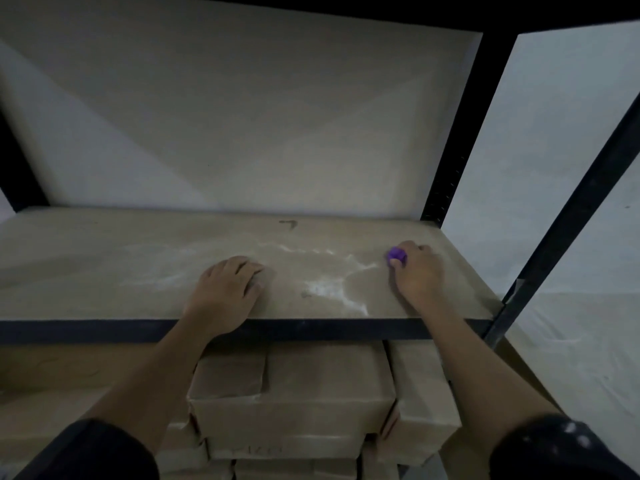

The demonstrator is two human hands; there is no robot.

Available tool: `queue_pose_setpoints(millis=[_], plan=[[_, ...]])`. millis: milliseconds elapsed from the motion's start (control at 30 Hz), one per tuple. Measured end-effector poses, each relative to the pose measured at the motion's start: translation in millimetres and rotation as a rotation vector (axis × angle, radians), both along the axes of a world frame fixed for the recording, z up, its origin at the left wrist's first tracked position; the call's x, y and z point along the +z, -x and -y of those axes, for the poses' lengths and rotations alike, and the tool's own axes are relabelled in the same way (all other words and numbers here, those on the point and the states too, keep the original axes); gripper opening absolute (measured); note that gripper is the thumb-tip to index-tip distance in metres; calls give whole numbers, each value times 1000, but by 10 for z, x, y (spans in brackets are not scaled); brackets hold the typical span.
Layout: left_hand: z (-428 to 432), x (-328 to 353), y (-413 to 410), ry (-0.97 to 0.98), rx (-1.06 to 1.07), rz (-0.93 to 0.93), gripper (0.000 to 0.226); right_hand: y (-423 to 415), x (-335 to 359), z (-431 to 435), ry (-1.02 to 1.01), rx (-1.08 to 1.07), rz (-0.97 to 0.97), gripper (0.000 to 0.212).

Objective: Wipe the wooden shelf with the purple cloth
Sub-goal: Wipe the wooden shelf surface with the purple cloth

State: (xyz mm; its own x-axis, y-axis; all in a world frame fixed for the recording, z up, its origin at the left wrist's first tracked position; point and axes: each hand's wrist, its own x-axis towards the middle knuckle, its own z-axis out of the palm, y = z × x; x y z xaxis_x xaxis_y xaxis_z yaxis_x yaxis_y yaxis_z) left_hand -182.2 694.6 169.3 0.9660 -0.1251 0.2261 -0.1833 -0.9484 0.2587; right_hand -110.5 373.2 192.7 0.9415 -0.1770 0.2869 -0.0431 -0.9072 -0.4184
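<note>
The wooden shelf (121,271) is a pale brown board in a black metal frame, with white dust streaks (325,289) across its middle. My right hand (417,275) rests on the board's right part, closed around a bunched purple cloth (396,255); only a small lump of the cloth shows past the fingers. My left hand (228,289) lies flat on the board near its front edge, fingers loosely curled, holding nothing.
A black front rail (311,329) borders the shelf. Black uprights (460,140) and a diagonal brace (568,216) stand at the right. Brown paper-wrapped packages (294,393) are stacked below. A pale wall is behind.
</note>
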Motion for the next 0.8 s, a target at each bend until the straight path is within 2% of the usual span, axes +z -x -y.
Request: queue_pose_setpoints(millis=[100, 200, 233, 300, 367, 400, 467, 600, 700, 733, 800], plan=[[-8, 5, -2, 4, -3, -13, 41, 40, -12, -404, -26, 331, 52, 24], [-3, 9, 4, -4, 7, -25, 42, 28, 147, -379, -299, 577, -110, 28], [9, 12, 9, -5, 7, -27, 42, -31, 189, -288, -375, 547, -97, 28], [22, 14, 13, -2, 2, -22, 43, -235, 215, -58, -403, 295, 22, 29], [23, 12, 13, 1, -2, -10, 41, -430, 156, 83, -317, 45, 48, 27], [14, 6, 8, 0, -3, -7, 41, -481, 120, 58, -256, 14, 23, 25], [4, -6, -6, -4, 1, -4, 43, -515, 55, -148, -169, 89, 9, 25], [-17, -13, -19, -16, 8, 3, 45, -251, 58, -706, -115, 491, 32, 30], [-11, -17, -8, -3, 9, 6, 44, -102, 140, -665, -243, 754, -145, 29], [3, -14, -10, -8, 10, 8, 44, -95, 179, -550, -304, 760, -164, 29], [11, -14, -12, -15, 14, 4, 42, -134, 242, -253, -371, 570, -61, 30]])
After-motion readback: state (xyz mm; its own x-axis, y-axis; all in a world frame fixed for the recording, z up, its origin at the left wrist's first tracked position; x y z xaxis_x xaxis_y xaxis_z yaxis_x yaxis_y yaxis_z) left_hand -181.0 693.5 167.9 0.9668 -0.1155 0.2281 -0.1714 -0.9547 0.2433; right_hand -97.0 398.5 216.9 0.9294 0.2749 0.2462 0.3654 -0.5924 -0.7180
